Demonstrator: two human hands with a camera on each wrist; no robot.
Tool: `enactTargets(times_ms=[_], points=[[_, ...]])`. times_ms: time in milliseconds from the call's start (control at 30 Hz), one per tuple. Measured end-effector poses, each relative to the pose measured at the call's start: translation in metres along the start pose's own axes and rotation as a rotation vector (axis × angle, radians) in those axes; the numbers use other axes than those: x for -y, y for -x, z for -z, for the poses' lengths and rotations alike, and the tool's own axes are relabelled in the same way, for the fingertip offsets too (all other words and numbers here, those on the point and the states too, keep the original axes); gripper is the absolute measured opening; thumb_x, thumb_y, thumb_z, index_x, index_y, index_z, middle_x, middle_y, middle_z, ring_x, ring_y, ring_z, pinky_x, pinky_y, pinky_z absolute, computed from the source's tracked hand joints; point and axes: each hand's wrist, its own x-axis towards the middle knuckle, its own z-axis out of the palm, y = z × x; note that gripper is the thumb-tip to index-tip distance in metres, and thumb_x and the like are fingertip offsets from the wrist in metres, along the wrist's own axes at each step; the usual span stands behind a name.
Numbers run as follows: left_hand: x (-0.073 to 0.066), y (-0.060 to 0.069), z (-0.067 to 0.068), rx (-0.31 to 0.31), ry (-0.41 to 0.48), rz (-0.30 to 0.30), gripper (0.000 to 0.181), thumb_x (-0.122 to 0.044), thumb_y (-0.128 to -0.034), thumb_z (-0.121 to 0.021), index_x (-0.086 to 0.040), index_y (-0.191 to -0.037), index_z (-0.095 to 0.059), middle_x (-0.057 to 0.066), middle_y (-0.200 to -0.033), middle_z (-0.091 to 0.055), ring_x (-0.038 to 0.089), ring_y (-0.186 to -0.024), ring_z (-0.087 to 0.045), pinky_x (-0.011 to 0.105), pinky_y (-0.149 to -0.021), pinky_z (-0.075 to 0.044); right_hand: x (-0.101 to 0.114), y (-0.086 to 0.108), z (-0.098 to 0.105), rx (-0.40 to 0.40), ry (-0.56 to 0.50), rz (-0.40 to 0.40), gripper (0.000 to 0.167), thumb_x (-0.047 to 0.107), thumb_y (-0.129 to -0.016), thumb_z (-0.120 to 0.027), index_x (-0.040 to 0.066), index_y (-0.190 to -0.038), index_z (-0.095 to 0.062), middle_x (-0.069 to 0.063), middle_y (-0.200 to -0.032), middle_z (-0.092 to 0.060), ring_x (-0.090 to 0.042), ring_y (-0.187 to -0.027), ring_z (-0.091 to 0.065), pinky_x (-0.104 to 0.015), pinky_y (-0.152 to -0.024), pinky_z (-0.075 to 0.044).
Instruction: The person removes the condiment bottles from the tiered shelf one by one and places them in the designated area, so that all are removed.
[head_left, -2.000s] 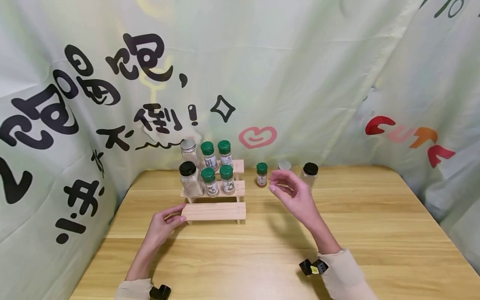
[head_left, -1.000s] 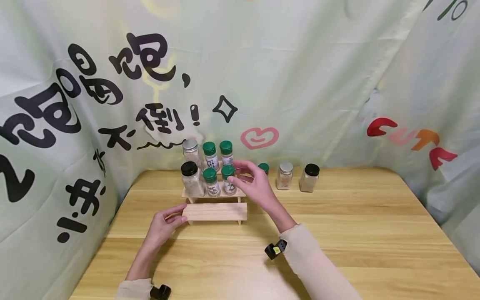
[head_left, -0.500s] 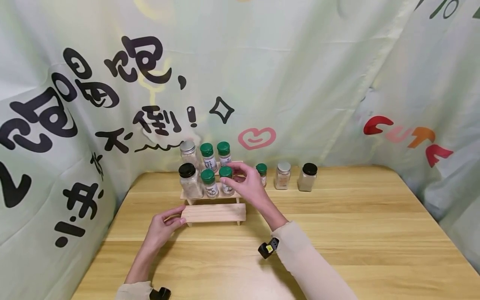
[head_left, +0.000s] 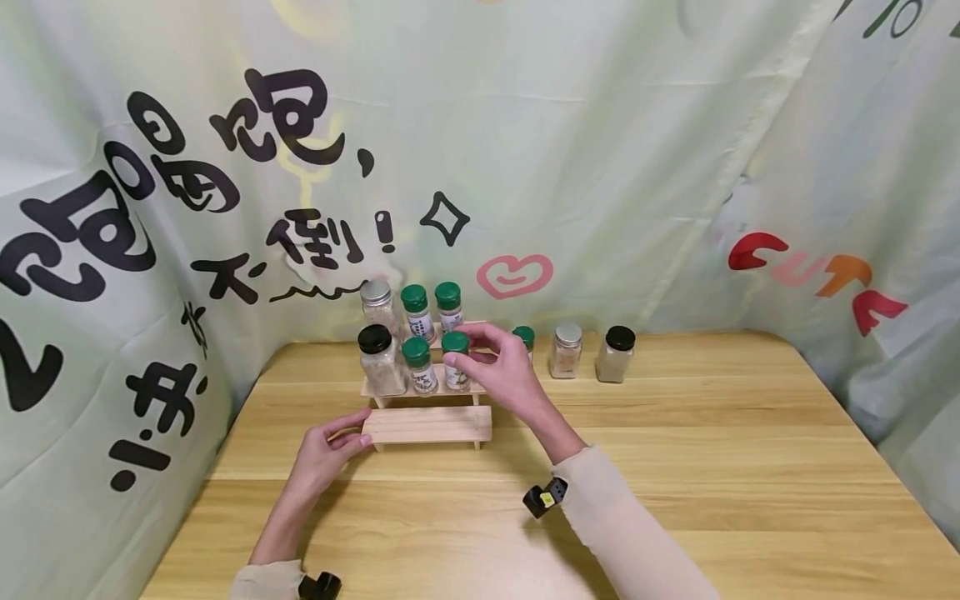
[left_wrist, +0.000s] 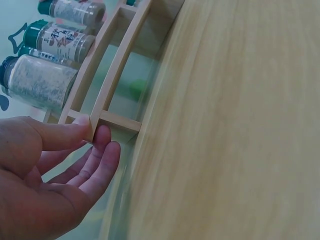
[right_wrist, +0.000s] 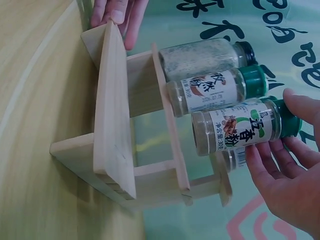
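Observation:
A three-tier wooden spice rack (head_left: 427,425) stands on the table, and my left hand (head_left: 324,457) pinches the left end of its lowest tier between thumb and fingers. My right hand (head_left: 504,367) holds the lid end of a green-lidded spice jar (head_left: 456,375) at the right of the middle tier. In the right wrist view the base of this spice jar (right_wrist: 202,132) looks slightly apart from the shelf. Left of it stand another green-lidded jar (head_left: 420,367) and a larger black-lidded jar (head_left: 382,367). The lowest tier holds nothing.
On the top tier are a silver-lidded jar (head_left: 377,304) and two green-lidded jars (head_left: 416,312). Right of the rack, a green-lidded jar (head_left: 524,335), partly hidden by my hand, a silver-lidded jar (head_left: 566,354) and a black-lidded jar (head_left: 617,358) stand near a printed curtain (head_left: 637,208).
My right hand has moved left from beside the jars on the table to the middle tier and taken hold of the right-hand green-lidded jar there. The left hand has stayed on the rack.

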Motion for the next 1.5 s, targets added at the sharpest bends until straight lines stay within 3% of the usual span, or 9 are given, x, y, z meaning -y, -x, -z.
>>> enactTargets(times_ms=[200, 433, 700, 867, 1067, 1500], points=[[0.001, 0.001, 0.001, -0.001, -0.002, 0.002, 0.044, 0.000, -0.0947, -0.072, 0.004, -0.138, -0.062, 0.023, -0.144, -0.057, 0.014, -0.105, -0.069, 0.021, -0.084, -0.058, 0.003, 0.008, 0.008, 0.005, -0.040, 0.038, 0.041, 0.014, -0.088, -0.084, 0.005, -0.126, -0.070, -0.010, -0.115, -0.067, -0.026, -0.105, -0.065, -0.036, -0.095, -0.058], [0.002, 0.001, 0.002, 0.001, 0.009, 0.003, 0.044, 0.001, -0.0947, -0.072, 0.004, -0.138, -0.062, 0.024, -0.144, -0.057, 0.014, -0.104, -0.069, 0.022, -0.084, -0.059, 0.000, 0.022, 0.017, -0.016, -0.026, 0.041, 0.039, 0.014, -0.089, -0.083, 0.006, -0.125, -0.070, -0.009, -0.114, -0.066, -0.025, -0.107, -0.064, -0.033, -0.094, -0.058], [0.000, 0.003, 0.003, 0.008, 0.010, 0.008, 0.045, 0.001, -0.0958, -0.070, 0.005, -0.140, -0.059, 0.026, -0.145, -0.055, 0.030, -0.116, -0.066, 0.021, -0.086, -0.058, -0.007, 0.035, 0.028, -0.047, -0.038, 0.032, 0.034, 0.012, -0.089, -0.083, 0.007, -0.121, -0.071, -0.010, -0.115, -0.065, -0.026, -0.107, -0.065, -0.031, -0.094, -0.058], [0.000, 0.002, 0.002, 0.007, 0.021, 0.014, 0.046, 0.001, -0.0953, -0.071, 0.005, -0.139, -0.060, 0.025, -0.144, -0.055, 0.025, -0.113, -0.067, 0.022, -0.086, -0.058, -0.010, 0.041, 0.036, -0.059, -0.062, 0.057, 0.033, 0.007, -0.087, -0.083, 0.004, -0.118, -0.071, -0.011, -0.115, -0.067, -0.025, -0.106, -0.065, -0.035, -0.095, -0.058], [0.000, 0.000, 0.000, 0.008, 0.034, 0.019, 0.046, 0.000, -0.0957, -0.071, 0.003, -0.140, -0.060, 0.023, -0.145, -0.056, 0.021, -0.110, -0.068, 0.024, -0.087, -0.058, -0.016, 0.044, 0.045, -0.073, -0.062, 0.063, 0.034, 0.005, -0.087, -0.083, 0.003, -0.119, -0.071, -0.013, -0.115, -0.067, -0.027, -0.106, -0.065, -0.032, -0.094, -0.058], [0.000, 0.001, 0.000, 0.005, 0.036, 0.022, 0.045, 0.000, -0.0956, -0.071, 0.004, -0.140, -0.060, 0.025, -0.143, -0.057, 0.020, -0.109, -0.069, 0.024, -0.086, -0.059, -0.036, 0.045, 0.062, -0.138, -0.044, 0.002, 0.039, 0.005, -0.089, -0.081, 0.000, -0.126, -0.068, -0.016, -0.125, -0.064, -0.029, -0.113, -0.063, -0.028, -0.095, -0.057]])
